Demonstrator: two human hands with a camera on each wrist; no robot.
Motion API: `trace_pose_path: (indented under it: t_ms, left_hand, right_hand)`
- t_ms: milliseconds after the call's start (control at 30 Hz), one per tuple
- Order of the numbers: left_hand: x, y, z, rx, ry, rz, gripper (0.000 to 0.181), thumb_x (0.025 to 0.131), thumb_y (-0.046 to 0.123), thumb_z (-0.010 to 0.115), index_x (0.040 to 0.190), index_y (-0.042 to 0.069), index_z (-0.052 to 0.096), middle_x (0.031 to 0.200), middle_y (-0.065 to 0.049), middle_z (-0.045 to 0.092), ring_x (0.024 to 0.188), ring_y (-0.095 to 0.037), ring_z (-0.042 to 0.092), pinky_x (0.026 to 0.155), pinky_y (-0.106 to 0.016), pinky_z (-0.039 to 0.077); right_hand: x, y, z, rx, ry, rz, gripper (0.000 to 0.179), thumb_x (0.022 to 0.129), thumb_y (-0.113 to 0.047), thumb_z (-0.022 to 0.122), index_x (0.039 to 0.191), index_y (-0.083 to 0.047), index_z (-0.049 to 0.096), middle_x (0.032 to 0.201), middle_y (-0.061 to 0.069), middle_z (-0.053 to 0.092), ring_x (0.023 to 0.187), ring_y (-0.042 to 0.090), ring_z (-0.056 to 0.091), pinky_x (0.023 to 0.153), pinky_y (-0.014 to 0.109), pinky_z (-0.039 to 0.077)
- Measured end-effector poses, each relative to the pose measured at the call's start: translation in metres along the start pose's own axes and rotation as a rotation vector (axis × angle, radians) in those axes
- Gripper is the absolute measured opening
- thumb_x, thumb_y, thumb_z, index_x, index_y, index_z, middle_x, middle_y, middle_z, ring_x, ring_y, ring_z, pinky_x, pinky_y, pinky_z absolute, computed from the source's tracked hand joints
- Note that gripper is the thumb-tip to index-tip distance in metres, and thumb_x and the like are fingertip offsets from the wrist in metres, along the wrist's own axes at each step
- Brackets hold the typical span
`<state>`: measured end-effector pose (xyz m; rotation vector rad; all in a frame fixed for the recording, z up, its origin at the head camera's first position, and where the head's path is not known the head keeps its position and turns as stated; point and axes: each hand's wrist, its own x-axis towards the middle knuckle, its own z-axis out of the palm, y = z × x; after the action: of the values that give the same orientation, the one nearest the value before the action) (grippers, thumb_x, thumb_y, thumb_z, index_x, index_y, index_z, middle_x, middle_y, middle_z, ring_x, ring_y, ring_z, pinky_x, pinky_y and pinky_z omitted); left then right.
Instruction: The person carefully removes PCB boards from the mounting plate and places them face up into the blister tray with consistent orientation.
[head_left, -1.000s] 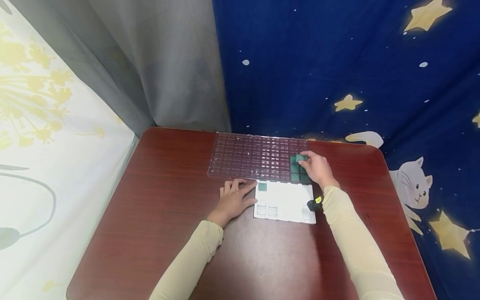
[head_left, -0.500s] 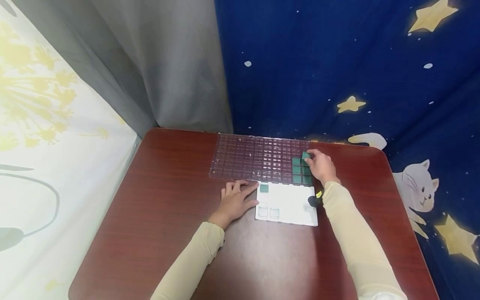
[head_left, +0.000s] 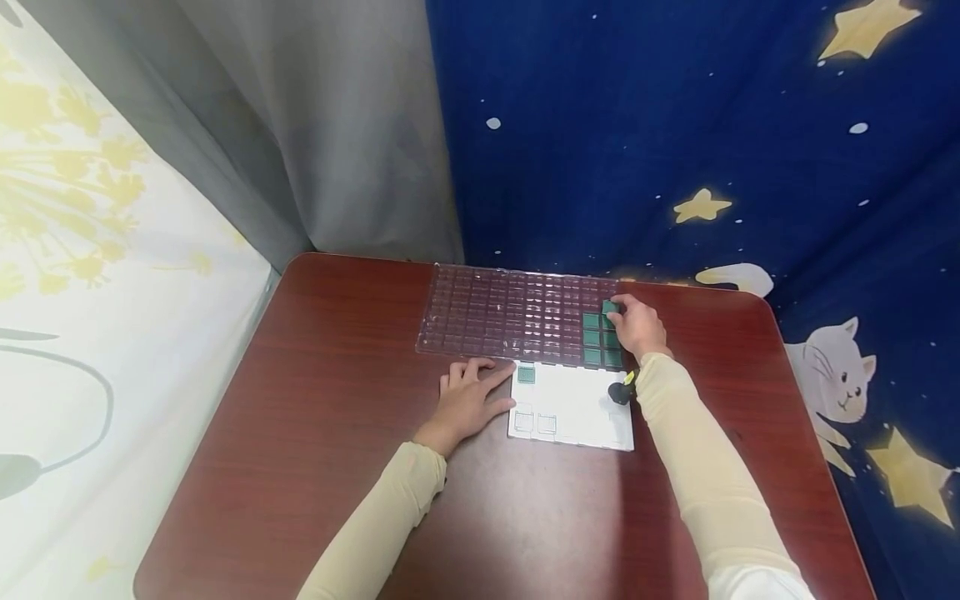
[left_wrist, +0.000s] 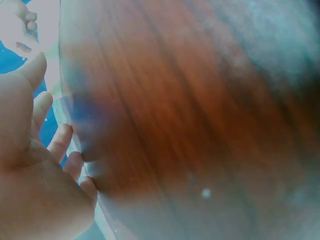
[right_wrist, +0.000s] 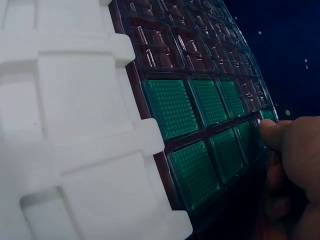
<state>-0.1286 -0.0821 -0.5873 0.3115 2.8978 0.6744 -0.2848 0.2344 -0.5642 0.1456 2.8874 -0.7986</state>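
Observation:
My right hand (head_left: 640,327) pinches a small green square chip (head_left: 610,307) between thumb and fingers, at the far end of the right column of the clear pocketed tray (head_left: 480,312). In the right wrist view the thumb lies on the edge of this chip (right_wrist: 267,115). Several more green chips (right_wrist: 172,109), dotted in a grid, sit in pockets nearer the white tray (head_left: 570,404). The left hand (head_left: 467,404) rests with fingers spread, index fingertip and thumb at the white tray's left edge. One green chip (head_left: 527,375) lies in that tray's far-left pocket.
Both trays lie on a reddish-brown wooden table (head_left: 337,375), the clear one behind the white one. A grey curtain (head_left: 360,125) and a blue starry curtain (head_left: 562,167) hang behind the table. A black item with a yellow tab (head_left: 621,392) is at the right wrist.
The right hand has carried its chip slightly right and away, from over the green chips to the far end of their right column. The left hand has stayed at the white tray's edge.

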Motion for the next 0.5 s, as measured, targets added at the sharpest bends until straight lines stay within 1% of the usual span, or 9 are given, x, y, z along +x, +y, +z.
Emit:
trace_pose_path:
  t_ms: [133, 267, 500]
  left_hand:
    - [-0.0003, 0.0005, -0.0005, -0.014, 0.002, 0.0, 0.061, 0.097, 0.061, 0.057, 0.154, 0.046, 0.041, 0.155, -0.005, 0.04, 0.136, -0.035, 0.033, 0.1, -0.053, 0.03]
    - [0.0004, 0.0005, 0.0006, -0.009, 0.0, -0.002, 0.061, 0.097, 0.062, 0.056, 0.154, 0.046, 0.041, 0.156, -0.004, 0.04, 0.136, -0.035, 0.033, 0.101, -0.053, 0.03]
    - [0.0006, -0.0011, 0.0028, 0.003, -0.007, -0.016, 0.061, 0.097, 0.062, 0.055, 0.154, 0.048, 0.039, 0.156, -0.003, 0.04, 0.136, -0.033, 0.033, 0.101, -0.052, 0.03]
  right_hand:
    - [0.0031, 0.0002, 0.0017, -0.007, 0.0, 0.016, 0.043, 0.107, -0.027, 0.053, 0.149, -0.018, 0.049, 0.139, 0.02, 0.062, 0.111, 0.041, 0.063, 0.095, 0.061, 0.048]
    - [0.0044, -0.0004, 0.002, -0.009, -0.003, 0.03, 0.043, 0.107, -0.026, 0.053, 0.149, -0.019, 0.049, 0.142, 0.021, 0.059, 0.111, 0.043, 0.062, 0.095, 0.061, 0.047]
    - [0.009, -0.0036, 0.004, -0.006, -0.004, 0.026, 0.045, 0.107, -0.026, 0.051, 0.151, -0.019, 0.047, 0.146, 0.022, 0.056, 0.115, 0.045, 0.061, 0.097, 0.062, 0.047]
